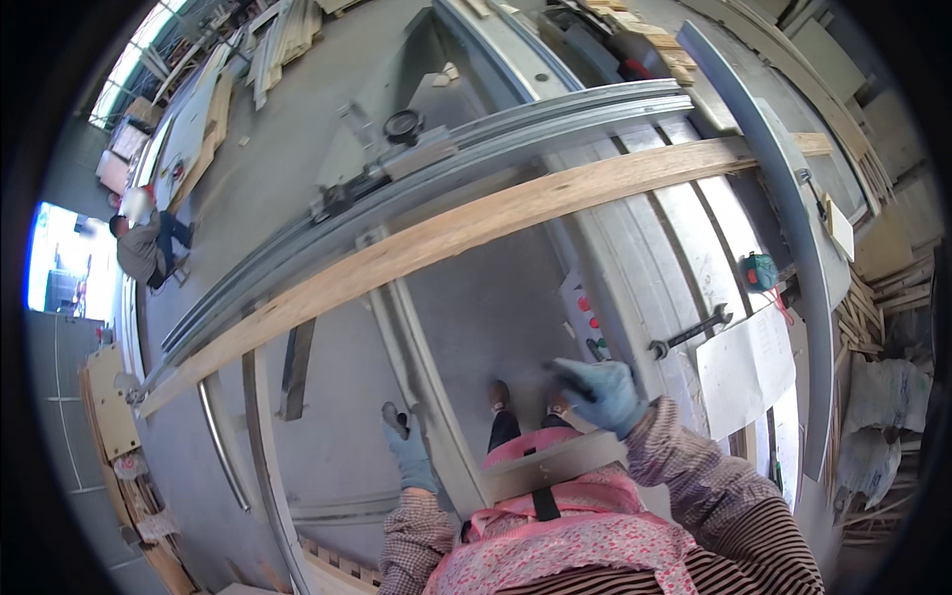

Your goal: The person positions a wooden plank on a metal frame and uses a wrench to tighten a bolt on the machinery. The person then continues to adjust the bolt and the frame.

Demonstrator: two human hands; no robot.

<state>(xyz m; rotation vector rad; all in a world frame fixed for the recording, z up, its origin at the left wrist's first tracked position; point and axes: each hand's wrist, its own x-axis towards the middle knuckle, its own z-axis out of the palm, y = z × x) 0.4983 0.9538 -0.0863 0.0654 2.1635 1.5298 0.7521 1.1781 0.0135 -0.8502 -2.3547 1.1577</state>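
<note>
A long wooden board [466, 226] lies slantwise across the metal machine table [650, 268], beyond both my hands. My left hand [407, 446], in a light blue glove with dark fingertips, is beside a grey metal crossbar [421, 382]; whether it touches the bar I cannot tell. Its fingers are loosely apart with nothing seen in them. My right hand [603, 395], gloved alike, hovers near the table's near edge. Its fingers stretch to the left, partly bent, and hold nothing visible. Close to it is a control panel [580, 305] with red and green buttons.
An open-ended wrench [691, 332] and a white paper sheet [746, 362] rest on the table at right, near a green tape measure [759, 272]. A long metal fence [783, 188] stands beyond. Another person [149, 248] sits far left. Stacked timber [286, 45] lies at the back.
</note>
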